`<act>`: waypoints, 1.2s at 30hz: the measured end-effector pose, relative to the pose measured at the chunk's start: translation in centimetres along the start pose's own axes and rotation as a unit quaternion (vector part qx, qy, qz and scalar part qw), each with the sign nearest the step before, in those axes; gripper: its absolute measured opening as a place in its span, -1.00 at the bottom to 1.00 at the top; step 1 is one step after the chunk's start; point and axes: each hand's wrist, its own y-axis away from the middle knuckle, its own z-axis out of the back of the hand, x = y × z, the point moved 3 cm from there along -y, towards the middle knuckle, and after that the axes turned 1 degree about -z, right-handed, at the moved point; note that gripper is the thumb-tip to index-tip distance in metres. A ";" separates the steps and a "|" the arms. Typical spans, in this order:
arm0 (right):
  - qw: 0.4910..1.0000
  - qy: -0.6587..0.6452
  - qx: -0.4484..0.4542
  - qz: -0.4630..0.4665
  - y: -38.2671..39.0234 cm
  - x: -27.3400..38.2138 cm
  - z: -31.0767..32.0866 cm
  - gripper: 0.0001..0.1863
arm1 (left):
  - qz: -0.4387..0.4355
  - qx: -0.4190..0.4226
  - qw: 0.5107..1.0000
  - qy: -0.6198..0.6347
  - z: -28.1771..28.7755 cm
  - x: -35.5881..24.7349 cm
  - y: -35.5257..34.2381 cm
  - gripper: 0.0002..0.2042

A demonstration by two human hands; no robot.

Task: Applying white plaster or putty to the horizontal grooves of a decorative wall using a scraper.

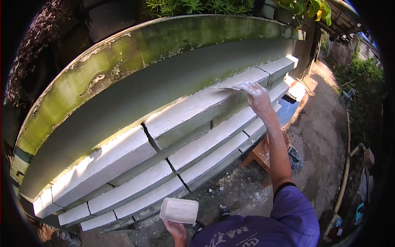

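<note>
My right hand (257,98), dusted white, grips a thin flat blade (228,87) held on the top of the upper white stepped ledge (185,115); the handle is hidden in my fingers. Below that ledge run further white block rows (207,146) with dark vertical gaps between blocks. At the lower middle my left hand (177,229) holds a shallow rectangular tub (179,210) of white paste, low beside the lowest rows. Behind the top ledge rises a pale wall (135,90) under a curved, green-stained, flaking band (123,45).
Plants (197,6) line the top. At the right are a blue panel (288,111), a wooden stool (257,156) with a dark bag (295,158), a concrete path (321,131), long poles (345,177) and greenery (358,74). My feet (224,209) stand below the ledges.
</note>
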 end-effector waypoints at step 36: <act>0.979 -0.171 0.043 0.103 -3.6 10.8 -4.5 -0.59 | -0.068 -0.061 0.996 0.020 1.7 -1.5 1.3 -0.50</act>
